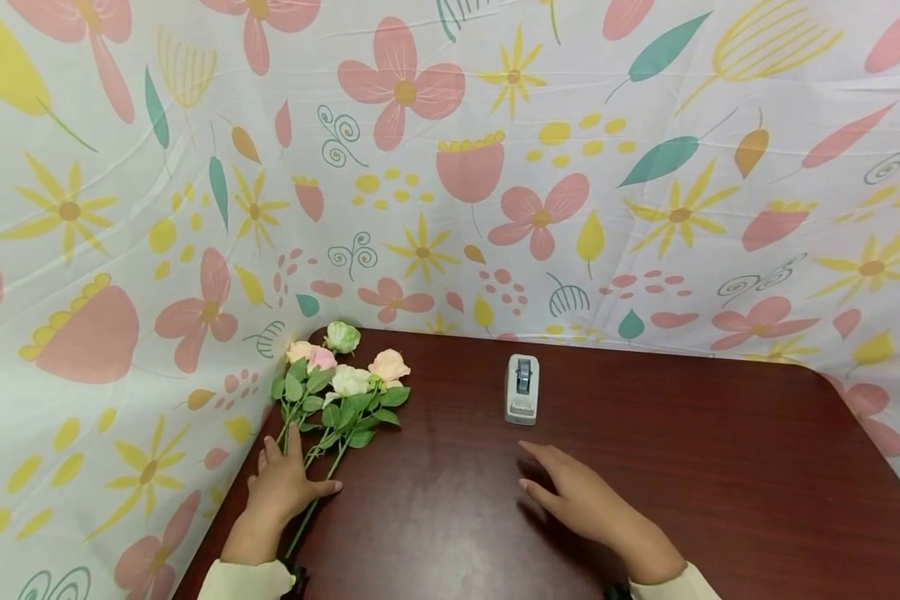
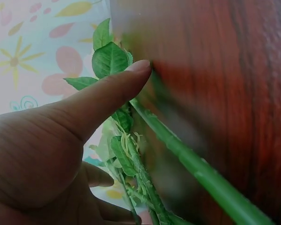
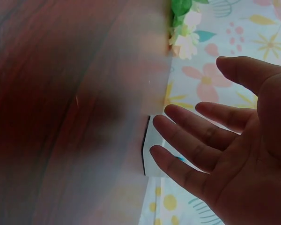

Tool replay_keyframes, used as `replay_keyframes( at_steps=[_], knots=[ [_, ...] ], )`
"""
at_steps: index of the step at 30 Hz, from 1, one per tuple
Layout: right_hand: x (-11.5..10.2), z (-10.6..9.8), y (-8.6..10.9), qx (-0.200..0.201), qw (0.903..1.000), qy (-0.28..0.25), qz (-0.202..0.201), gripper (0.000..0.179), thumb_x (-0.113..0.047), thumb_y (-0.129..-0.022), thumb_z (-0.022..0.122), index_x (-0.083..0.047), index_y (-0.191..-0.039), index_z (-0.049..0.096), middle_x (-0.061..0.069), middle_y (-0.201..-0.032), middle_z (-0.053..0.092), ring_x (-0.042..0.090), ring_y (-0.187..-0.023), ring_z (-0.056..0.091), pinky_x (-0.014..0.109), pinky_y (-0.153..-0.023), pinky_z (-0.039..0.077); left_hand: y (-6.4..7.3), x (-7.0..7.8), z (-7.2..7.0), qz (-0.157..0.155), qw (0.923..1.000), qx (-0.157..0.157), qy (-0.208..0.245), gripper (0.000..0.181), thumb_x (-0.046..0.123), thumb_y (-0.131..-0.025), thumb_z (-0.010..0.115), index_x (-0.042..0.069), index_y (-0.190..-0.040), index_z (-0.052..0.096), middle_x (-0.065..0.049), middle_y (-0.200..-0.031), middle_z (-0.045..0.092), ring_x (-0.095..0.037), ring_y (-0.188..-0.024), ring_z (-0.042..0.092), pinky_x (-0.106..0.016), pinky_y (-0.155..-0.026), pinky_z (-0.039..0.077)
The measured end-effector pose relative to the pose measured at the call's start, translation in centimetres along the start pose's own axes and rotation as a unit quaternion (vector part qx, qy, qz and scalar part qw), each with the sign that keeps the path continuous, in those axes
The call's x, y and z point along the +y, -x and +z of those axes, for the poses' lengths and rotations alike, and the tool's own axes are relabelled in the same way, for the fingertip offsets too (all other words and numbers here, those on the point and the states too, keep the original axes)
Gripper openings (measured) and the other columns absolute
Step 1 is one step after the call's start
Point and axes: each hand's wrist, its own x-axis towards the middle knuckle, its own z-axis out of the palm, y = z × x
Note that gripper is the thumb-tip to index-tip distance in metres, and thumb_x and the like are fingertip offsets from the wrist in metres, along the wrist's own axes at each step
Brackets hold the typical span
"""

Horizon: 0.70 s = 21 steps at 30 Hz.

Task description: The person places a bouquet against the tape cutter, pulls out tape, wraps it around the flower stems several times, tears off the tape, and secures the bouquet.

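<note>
Several long-stemmed artificial roses [image 1: 351, 382] in cream, peach, pink and pale green lie at the table's left side, blooms toward the back. Over their stems is my left hand [image 1: 281, 483], its fingers spread and the thumb stretched across. In the left wrist view a green stem [image 2: 196, 171] passes below the thumb, and the fingers stand apart without closing round it. My right hand [image 1: 581, 500] hovers above the table at centre right, fingers extended and holding nothing. Beyond its fingertips stands a white tape dispenser [image 1: 522, 390], partly hidden behind the fingers in the right wrist view.
The dark red-brown wooden table [image 1: 435, 533] has rounded back corners. A white cloth [image 1: 465, 242] printed with flowers and leaves hangs along its back and left sides, close to the rose blooms.
</note>
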Motion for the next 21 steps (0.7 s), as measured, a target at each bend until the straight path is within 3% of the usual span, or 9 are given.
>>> replay_keyframes(
  at_steps=[14, 21],
  knots=[
    [-0.6, 1.3, 0.0, 0.005, 0.9995, 0.002, -0.030, 0.053, -0.033, -0.100, 0.063, -0.007, -0.145, 0.053, 0.010, -0.140, 0.061, 0.030, -0.131, 0.058, 0.052, -0.106, 0.047, 0.4, 0.2, -0.5, 0.006, 0.9998, 0.016, -0.007, 0.127, 0.049, -0.077, 0.084, -0.007, -0.158, 0.004, -0.048, -0.145, 0.027, -0.065, -0.130, 0.035, -0.071, -0.097, 0.041],
    [-0.8, 2.0, -0.3, 0.005, 0.9990, -0.005, -0.043, 0.050, -0.032, -0.100, 0.063, -0.007, -0.142, 0.055, 0.009, -0.138, 0.062, 0.028, -0.129, 0.060, 0.050, -0.104, 0.048, 0.4, 0.5, -0.6, 0.004, 0.9999, 0.013, 0.003, 0.121, 0.038, -0.080, 0.084, -0.009, -0.158, 0.005, -0.047, -0.144, 0.028, -0.064, -0.132, 0.033, -0.066, -0.097, 0.043]
  ],
)
